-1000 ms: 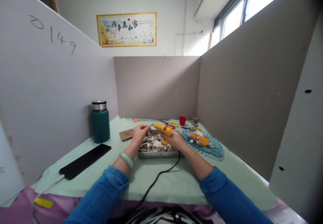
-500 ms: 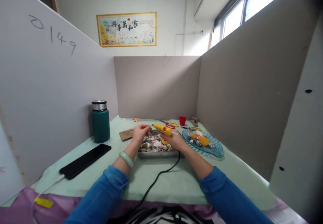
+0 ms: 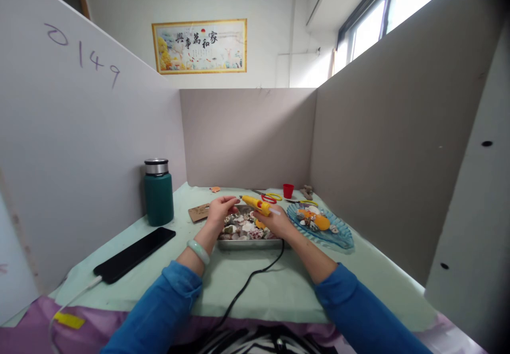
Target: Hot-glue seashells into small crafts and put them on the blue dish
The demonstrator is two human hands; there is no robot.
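Note:
My right hand (image 3: 276,221) grips a yellow glue gun (image 3: 257,204) over a metal tray (image 3: 244,244) filled with several shells and pebbles. The gun's nozzle points left, toward my left hand (image 3: 220,210). That hand is pinched on a small piece right at the nozzle tip; I cannot make out what the piece is. A black cord (image 3: 246,285) runs from the gun back toward me across the green mat. There is a pale green bangle (image 3: 198,251) on my left wrist.
A blue glass dish (image 3: 341,234) with shells and orange pieces lies right of the tray. Red-and-yellow scissors (image 3: 271,197) and a small red cup (image 3: 288,191) sit behind. A green flask (image 3: 158,191), a black phone (image 3: 134,254) and a brown card (image 3: 198,212) are on the left. Partition walls enclose three sides.
Both hands have stayed over the tray; the left hand's fingers have shifted slightly at the nozzle tip.

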